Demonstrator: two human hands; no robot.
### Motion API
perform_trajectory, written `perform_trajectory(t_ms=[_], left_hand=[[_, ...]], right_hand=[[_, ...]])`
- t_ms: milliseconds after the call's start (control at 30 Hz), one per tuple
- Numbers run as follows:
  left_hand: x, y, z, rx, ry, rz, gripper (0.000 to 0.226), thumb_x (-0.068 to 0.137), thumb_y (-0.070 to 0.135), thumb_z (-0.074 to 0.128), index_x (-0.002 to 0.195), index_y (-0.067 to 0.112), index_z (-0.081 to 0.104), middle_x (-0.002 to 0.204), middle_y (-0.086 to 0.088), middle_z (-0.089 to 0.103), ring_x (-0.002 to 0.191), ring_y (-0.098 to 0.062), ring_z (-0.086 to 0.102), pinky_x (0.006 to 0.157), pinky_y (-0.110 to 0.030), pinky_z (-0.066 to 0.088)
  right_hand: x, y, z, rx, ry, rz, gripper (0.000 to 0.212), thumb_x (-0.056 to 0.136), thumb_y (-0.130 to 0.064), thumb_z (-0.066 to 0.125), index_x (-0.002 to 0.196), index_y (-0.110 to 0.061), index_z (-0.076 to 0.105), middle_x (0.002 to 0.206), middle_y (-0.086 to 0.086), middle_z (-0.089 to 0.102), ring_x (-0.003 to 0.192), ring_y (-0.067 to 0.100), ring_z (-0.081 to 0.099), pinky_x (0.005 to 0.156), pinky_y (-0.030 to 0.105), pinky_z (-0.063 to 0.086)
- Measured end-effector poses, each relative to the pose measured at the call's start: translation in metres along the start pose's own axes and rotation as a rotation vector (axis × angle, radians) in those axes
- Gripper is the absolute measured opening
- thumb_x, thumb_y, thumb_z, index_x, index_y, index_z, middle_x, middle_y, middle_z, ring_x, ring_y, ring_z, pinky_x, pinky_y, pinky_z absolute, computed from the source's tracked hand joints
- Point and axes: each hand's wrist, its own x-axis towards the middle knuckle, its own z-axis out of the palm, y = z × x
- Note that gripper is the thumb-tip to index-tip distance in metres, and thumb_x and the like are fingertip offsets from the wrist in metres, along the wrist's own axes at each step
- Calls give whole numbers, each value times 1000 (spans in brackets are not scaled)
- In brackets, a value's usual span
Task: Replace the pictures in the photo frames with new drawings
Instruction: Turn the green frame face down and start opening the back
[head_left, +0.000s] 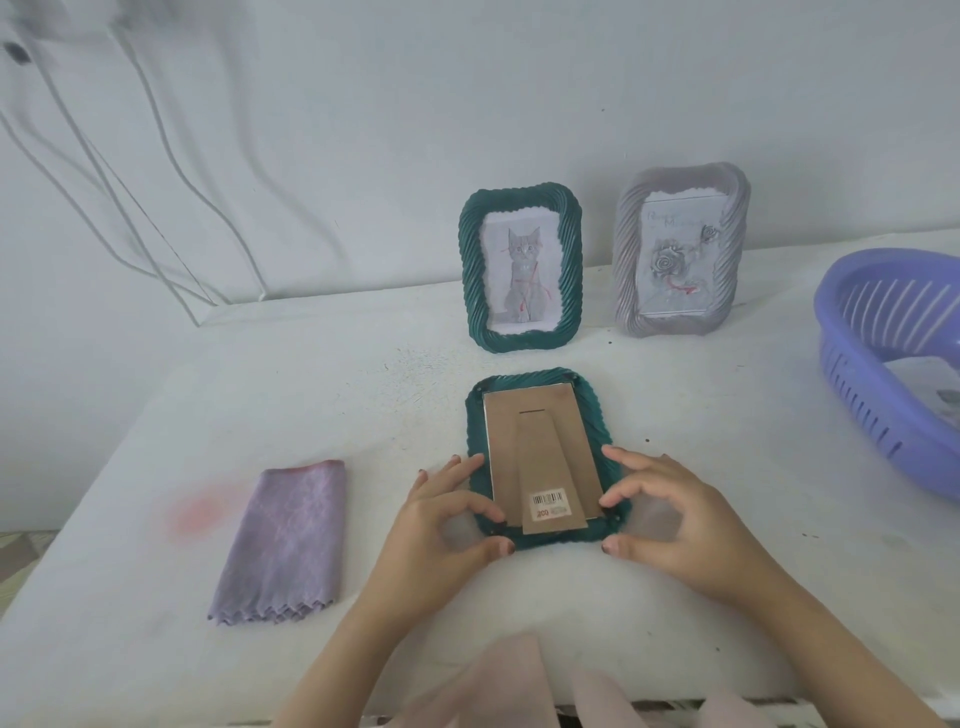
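Your left hand and right hand are both on the face-down frame. It lies flat on the table, between your hands and reaching away from them.

Left hand: fingers curled, thumb and index pinching the frame's near left corner. Right hand does the same on the near right corner, with its other fingers resting on the rim just beyond.

Between your two thumbs you've got the backing board facing up, seated inside the green rim. The easel stand lies flat on it, with a barcode sticker at the end nearest you.

Beyond your fingertips, past the far end of that frame, two frames stand upright against the wall:
- green frame with a cat drawing, straight ahead of the left hand
- grey frame with a rose drawing, ahead of the right hand

Well out to the right of your right hand is a purple basket, partly cut off, with a sheet inside — can't tell what's on it.

Left of your left hand, apart from it, lies a folded purple cloth.
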Motion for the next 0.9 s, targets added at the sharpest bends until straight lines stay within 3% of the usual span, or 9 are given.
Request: perform_trajectory(t_ms=[100, 200, 333, 467, 667, 767, 900], left_hand=[[1, 2, 1, -4, 2, -11, 30, 69, 29, 80, 88, 45, 63, 134, 30, 36, 131, 17, 18, 109, -8, -4], [1, 3, 0, -19, -13, -18, 27, 67, 33, 79, 86, 44, 64, 133, 29, 38, 135, 5, 24, 109, -8, -4], [2, 6, -3, -32, -49, -17, 24, 68, 32, 77, 84, 45, 65, 132, 28, 38, 135, -1, 26, 117, -32, 3], [3, 8, -4, -24, -67, -12, 26, 72, 23, 78, 79, 46, 66, 130, 30, 37, 134, -2, 24, 116, -36, 3], [2, 7, -3, 29, -100, 10, 24, 79, 22, 72, 73, 44, 65, 132, 31, 32, 137, -2, 17, 116, -30, -4], [2, 5, -1, 56, -108, 39, 20, 79, 25, 70, 70, 41, 64, 134, 24, 35, 137, 0, 17, 114, -27, -6], [3, 7, -1, 56, -97, 32, 21, 77, 20, 71, 66, 36, 64, 136, 11, 40, 132, 5, 23, 104, -8, -11]], right_hand=[[1, 2, 1, -23, -18, -2, 35, 56, -49, 72, 89, -41, 62, 131, -32, 40, 119, -18, 34, 104, 11, 13], [1, 5, 1, -76, -57, -19, 32, 59, -58, 62, 88, -45, 60, 134, -32, 36, 122, -9, 33, 102, 16, 18], [1, 9, 2, -109, -71, -45, 28, 63, -60, 58, 87, -46, 59, 136, -31, 33, 123, -10, 29, 100, 17, 18], [1, 9, 3, -112, -70, -49, 20, 67, -47, 66, 85, -43, 60, 135, -30, 33, 122, -10, 28, 105, 26, 18], [-1, 7, 4, -141, -82, -50, 11, 73, -39, 69, 81, -42, 62, 136, -28, 34, 126, 8, 34, 106, 28, 14], [-3, 5, 3, -124, -78, -53, 11, 74, -39, 69, 81, -40, 62, 133, -34, 31, 127, -9, 25, 111, 35, 14], [-3, 4, 3, -113, -84, -48, 15, 73, -35, 72, 82, -40, 61, 131, -35, 30, 125, -19, 20, 114, 37, 10]])
